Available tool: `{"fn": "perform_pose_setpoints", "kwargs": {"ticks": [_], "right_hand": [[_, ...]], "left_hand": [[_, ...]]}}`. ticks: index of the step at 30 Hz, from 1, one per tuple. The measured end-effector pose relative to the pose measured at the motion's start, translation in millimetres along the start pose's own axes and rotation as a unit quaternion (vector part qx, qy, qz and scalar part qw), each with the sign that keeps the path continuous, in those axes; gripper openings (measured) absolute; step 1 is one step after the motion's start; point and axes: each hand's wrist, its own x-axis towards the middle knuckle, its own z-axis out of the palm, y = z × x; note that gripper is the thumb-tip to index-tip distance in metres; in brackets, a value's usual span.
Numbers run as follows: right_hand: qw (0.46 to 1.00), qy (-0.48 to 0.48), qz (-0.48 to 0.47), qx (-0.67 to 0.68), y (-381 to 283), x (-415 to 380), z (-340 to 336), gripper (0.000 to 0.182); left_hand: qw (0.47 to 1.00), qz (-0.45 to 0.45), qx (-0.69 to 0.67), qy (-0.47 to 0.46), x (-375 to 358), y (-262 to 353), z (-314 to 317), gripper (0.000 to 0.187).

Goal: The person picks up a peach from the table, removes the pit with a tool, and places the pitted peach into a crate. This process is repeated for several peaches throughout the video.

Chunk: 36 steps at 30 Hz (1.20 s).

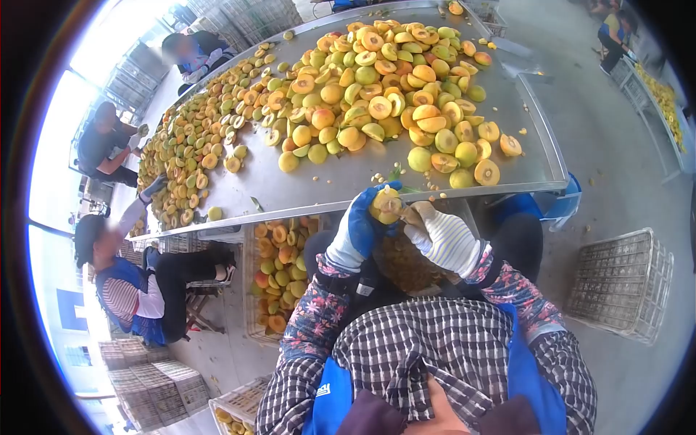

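My left hand (359, 226), in a blue-coated glove, is closed around a yellow peach (386, 206) at the table's near edge. My right hand (444, 238), in a white striped glove, has its fingers pinched together close against the fruit's right side. Whatever sits between those fingertips is too small to make out. Beyond both hands, a large heap of halved peaches (380, 107) lies on the metal table (264, 190). Loose pits (377, 177) and a green leaf (395, 172) rest near the table's rim, just past the peach.
A crate (250, 293) of peaches stands below the table at left. An upright plastic crate (623, 286) is on the floor at right, near a blue bin (562, 201). Several people sit along the table's left side; one gloved hand (155, 186) reaches into the fruit.
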Motion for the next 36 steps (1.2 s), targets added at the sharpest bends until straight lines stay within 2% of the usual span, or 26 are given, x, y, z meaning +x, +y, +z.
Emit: {"fn": "perform_pose_setpoints", "kwargs": {"ticks": [1, 2, 3, 5, 9, 12, 15, 16, 17, 19, 21, 23, 25, 27, 28, 29, 31, 32, 33, 34, 35, 36], "right_hand": [[1.0, -0.002, 0.0, -0.004, -1, 0, 0, 0.03], [0.999, -0.025, -0.003, -0.043, -1, -1, 1, 0.03], [0.996, -0.047, -0.007, -0.081, -3, -2, 1, 0.03], [0.996, -0.037, -0.006, -0.083, -6, -2, 3, 0.03], [0.993, -0.075, -0.014, -0.093, -7, -4, 1, 0.027], [0.991, -0.1, -0.007, -0.093, -2, -6, -3, 0.026], [0.986, -0.138, 0.025, -0.088, 6, -9, -6, 0.024], [0.984, -0.157, 0.044, -0.075, 8, -9, -6, 0.023], [0.984, -0.157, 0.046, -0.074, 10, -8, -7, 0.023], [0.972, -0.209, 0.046, -0.097, 10, -7, -9, 0.024], [0.969, -0.211, 0.052, -0.119, 9, -14, -3, 0.022], [0.992, -0.114, 0.044, -0.01, 17, -29, 18, 0.02], [0.992, -0.111, 0.022, -0.05, 18, -36, 27, 0.019], [0.988, -0.12, 0.09, 0.034, 41, -49, 47, 0.02], [0.983, -0.168, 0.063, -0.043, 21, -37, 21, 0.022], [0.983, -0.167, 0.068, -0.041, 22, -35, 15, 0.022], [0.971, -0.23, 0.056, -0.04, 25, -32, 7, 0.025], [0.954, -0.276, 0.093, -0.065, 23, -31, 5, 0.027], [0.954, -0.276, 0.092, -0.068, 22, -31, 6, 0.027], [0.949, -0.237, 0.165, 0.129, 21, -33, 12, 0.028], [0.899, -0.188, 0.231, 0.321, 22, -35, 17, 0.029], [0.973, -0.172, 0.105, 0.112, 30, -39, 22, 0.016]], "left_hand": [[0.983, 0.094, 0.155, 0.001, -3, 0, 13, 0.043], [0.981, 0.061, 0.18, 0.041, -5, 5, 24, 0.04], [0.981, 0.062, 0.178, 0.04, -7, 8, 32, 0.04], [0.936, 0.075, 0.339, 0.054, -10, 12, 41, 0.04], [0.949, 0.049, 0.304, 0.069, -17, 7, 44, 0.04], [0.927, 0.05, 0.365, 0.078, -20, 10, 53, 0.038], [0.904, 0.07, 0.419, 0.042, -18, 5, 44, 0.04], [0.954, -0.012, 0.287, 0.082, -14, 0, 38, 0.041], [0.977, -0.094, 0.148, 0.119, -12, -3, 34, 0.044], [0.972, -0.095, 0.185, 0.106, -12, -5, 27, 0.046], [0.966, -0.098, 0.221, 0.09, -12, -6, 23, 0.047], [0.96, -0.101, 0.242, 0.094, -9, -5, 20, 0.044], [0.954, -0.082, 0.28, 0.074, -9, -6, 18, 0.044], [0.945, -0.064, 0.317, 0.054, -9, -12, 4, 0.044], [0.839, 0.088, 0.537, 0.0, -8, -18, -11, 0.044], [0.662, 0.233, 0.71, -0.056, -9, -26, -26, 0.044], [0.685, 0.213, 0.693, -0.075, -10, -27, -33, 0.044], [0.704, 0.197, 0.676, -0.089, -9, -28, -35, 0.044], [0.704, 0.2, 0.676, -0.089, -6, -19, -22, 0.044], [0.872, -0.011, 0.489, -0.023, -3, -3, 1, 0.044], [0.943, -0.222, 0.246, 0.044, -1, 7, 15, 0.044], [0.953, -0.223, 0.2, 0.051, 5, -5, 0, 0.049]]}}
